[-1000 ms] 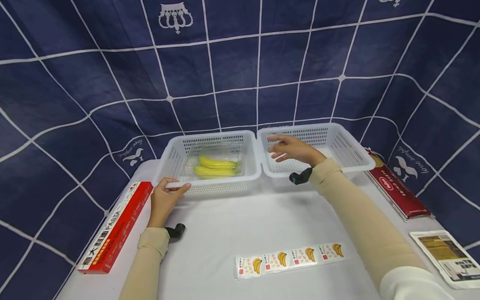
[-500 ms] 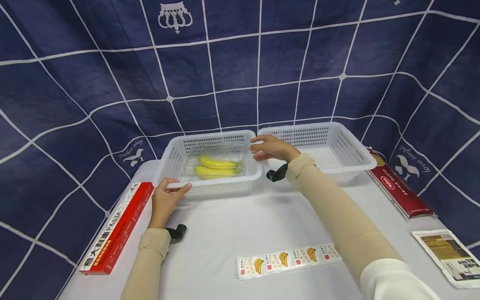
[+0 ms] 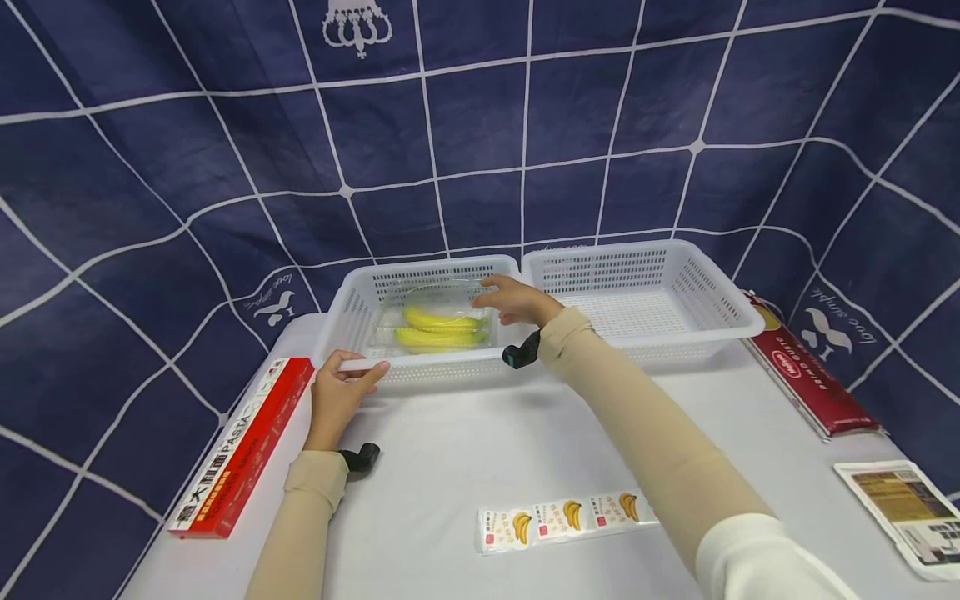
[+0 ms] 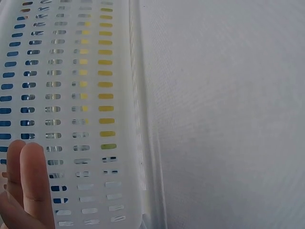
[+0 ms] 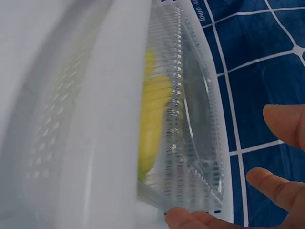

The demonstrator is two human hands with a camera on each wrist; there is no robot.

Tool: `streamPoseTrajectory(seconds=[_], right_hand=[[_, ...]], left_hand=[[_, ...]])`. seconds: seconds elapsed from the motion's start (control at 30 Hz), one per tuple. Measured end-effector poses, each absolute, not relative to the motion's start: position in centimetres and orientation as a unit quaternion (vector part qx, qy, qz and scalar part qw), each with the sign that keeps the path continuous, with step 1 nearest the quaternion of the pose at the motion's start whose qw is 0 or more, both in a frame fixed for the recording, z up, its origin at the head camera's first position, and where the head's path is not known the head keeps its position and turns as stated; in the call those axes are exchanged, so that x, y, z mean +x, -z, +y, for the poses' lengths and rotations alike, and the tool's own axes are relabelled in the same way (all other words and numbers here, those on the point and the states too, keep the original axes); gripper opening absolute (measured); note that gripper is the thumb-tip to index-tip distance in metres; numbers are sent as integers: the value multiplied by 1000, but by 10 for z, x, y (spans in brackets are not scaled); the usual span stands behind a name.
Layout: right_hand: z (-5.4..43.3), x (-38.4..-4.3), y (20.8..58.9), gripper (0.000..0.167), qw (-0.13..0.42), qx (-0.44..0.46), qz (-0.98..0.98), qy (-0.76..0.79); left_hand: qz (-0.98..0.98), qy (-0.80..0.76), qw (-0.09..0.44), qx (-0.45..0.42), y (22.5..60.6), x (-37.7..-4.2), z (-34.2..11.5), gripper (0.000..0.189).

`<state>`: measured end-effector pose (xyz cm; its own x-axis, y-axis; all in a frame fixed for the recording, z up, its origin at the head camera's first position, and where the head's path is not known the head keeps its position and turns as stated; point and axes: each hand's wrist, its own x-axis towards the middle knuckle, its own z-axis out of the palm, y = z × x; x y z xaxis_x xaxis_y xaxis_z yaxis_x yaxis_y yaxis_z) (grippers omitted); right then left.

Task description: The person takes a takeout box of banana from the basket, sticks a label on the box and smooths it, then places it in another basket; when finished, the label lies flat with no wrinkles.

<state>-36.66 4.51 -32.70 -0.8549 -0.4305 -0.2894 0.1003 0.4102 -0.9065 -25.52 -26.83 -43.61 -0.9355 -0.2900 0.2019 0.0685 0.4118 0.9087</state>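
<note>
My left hand (image 3: 339, 402) pinches the front left rim of the left white plastic basket (image 3: 450, 364), thumb on top; in the left wrist view its fingers (image 4: 35, 174) lie against the basket's slotted wall. Inside that basket sits a clear plastic clamshell box (image 3: 390, 318) with two yellow bananas (image 3: 440, 337) in it. Over the basket's right side reaches my right hand (image 3: 519, 300), holding nothing, its fingers spread near the box's right end. The right wrist view shows the bananas (image 5: 155, 109) through the clear plastic, the fingertips (image 5: 178, 218) close by the box's near corner.
A second white basket (image 3: 720, 333) stands right beside the first. A red pasta box (image 3: 243, 450) lies at the left, a red pasta packet (image 3: 813, 375) and a flat pouch (image 3: 903, 512) at the right. A strip of banana stickers (image 3: 562, 521) lies in front on the white table.
My right hand has moved left from over the right basket to over the right side of the left one. The left hand keeps its hold on the rim.
</note>
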Motion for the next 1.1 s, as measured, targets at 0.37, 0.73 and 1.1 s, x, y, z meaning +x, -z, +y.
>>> streamPoseTrajectory(seconds=[0.37, 0.73, 1.1], right_hand=[[30, -372, 332, 74, 280, -65, 793, 538], [25, -379, 337, 78, 311, -38, 776, 547], [20, -375, 337, 80, 290, -59, 798, 524]], left_hand=[[-825, 536, 167, 64, 437, -259, -268, 43], [-828, 531, 167, 64, 439, -259, -270, 43], [-829, 530, 170, 62, 439, -259, -271, 41]])
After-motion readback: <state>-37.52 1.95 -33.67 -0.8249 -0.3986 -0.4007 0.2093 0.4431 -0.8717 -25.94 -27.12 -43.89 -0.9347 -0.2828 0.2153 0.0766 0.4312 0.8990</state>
